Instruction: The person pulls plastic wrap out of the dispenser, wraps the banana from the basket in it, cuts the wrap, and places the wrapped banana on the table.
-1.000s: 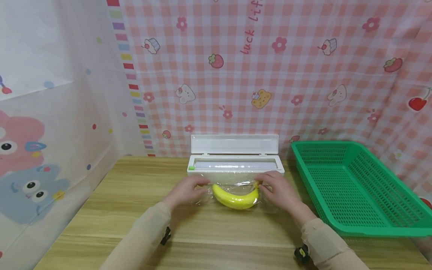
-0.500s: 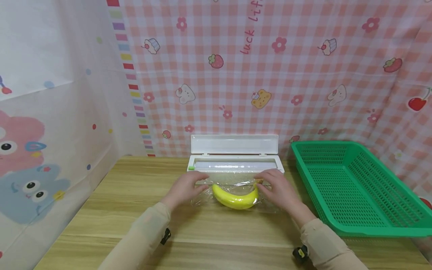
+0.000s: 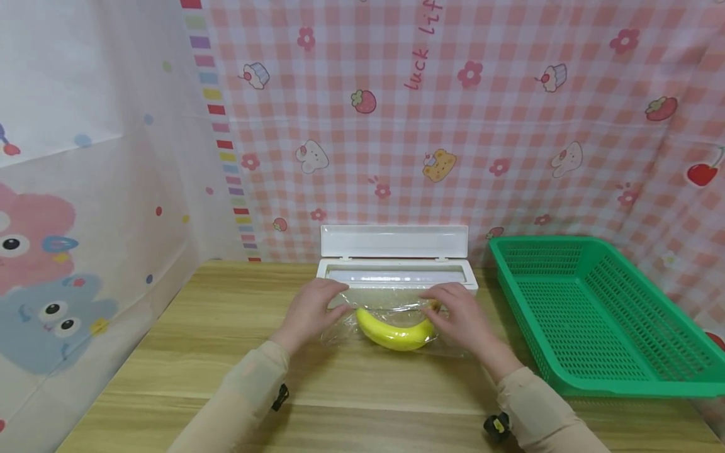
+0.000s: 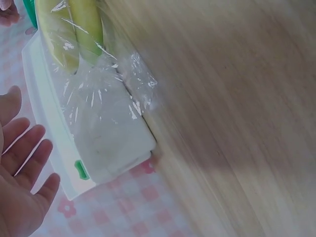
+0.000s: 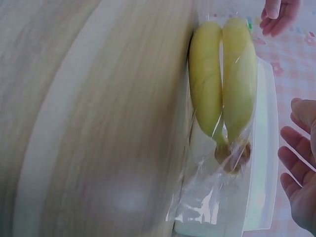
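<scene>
A yellow banana [image 3: 391, 335] lies along the front of a white cling film dispenser [image 3: 472, 274], its lid raised. Crinkled clear film [image 4: 101, 94] drapes over the fruit and the dispenser's front. Both wrist views show a second banana shape beside the first, like a reflection in the glossy white front. My left hand [image 3: 308, 311] hovers by the banana's left end, thumb and fingers apart in the left wrist view. By the stem end is my right hand [image 3: 461, 318], its thumb and fingers also spread in the right wrist view, nothing seen between them.
A green plastic basket [image 3: 566, 381] stands to the right on the wooden table [image 3: 362, 396]. Behind the dispenser hangs a pink checked cloth [image 3: 391, 138]. A green slider [image 4: 81, 169] sits at the dispenser's left end.
Both hands have shifted slightly up and back towards the dispenser, the right one also a little to the left. The left hand now hides the green slider in the head view. The banana stays put.
</scene>
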### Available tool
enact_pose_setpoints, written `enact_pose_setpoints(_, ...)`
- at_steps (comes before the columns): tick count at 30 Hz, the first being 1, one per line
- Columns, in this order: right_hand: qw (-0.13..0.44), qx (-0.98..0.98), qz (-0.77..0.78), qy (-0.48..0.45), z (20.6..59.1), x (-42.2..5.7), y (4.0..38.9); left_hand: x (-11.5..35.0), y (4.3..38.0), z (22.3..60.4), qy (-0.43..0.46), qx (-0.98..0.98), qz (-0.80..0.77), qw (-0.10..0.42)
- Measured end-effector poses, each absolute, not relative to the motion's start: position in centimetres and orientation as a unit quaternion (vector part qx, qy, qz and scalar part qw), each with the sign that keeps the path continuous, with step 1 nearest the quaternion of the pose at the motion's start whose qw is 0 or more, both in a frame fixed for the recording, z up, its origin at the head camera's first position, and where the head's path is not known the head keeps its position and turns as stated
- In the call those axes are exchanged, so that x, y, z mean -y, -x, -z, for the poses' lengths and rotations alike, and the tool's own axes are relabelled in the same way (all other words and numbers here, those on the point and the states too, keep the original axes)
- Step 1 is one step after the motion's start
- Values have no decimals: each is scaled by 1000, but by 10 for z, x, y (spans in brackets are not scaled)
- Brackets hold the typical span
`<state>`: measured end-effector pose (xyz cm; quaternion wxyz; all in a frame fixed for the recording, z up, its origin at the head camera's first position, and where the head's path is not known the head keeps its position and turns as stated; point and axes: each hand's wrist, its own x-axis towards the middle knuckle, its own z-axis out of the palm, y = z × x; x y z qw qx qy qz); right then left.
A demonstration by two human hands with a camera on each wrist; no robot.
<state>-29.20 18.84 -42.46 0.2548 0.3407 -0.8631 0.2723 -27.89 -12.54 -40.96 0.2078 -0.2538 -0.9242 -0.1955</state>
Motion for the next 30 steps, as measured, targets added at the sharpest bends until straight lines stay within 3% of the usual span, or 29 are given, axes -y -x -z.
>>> enact_pose_setpoints(8,245,862,-281,-342,423,-178,292,129,283,410,256,915,191,246)
enact_pose_setpoints(30,260,839,-322,-352,422,-147,290,143,304,414,219,919,179,273)
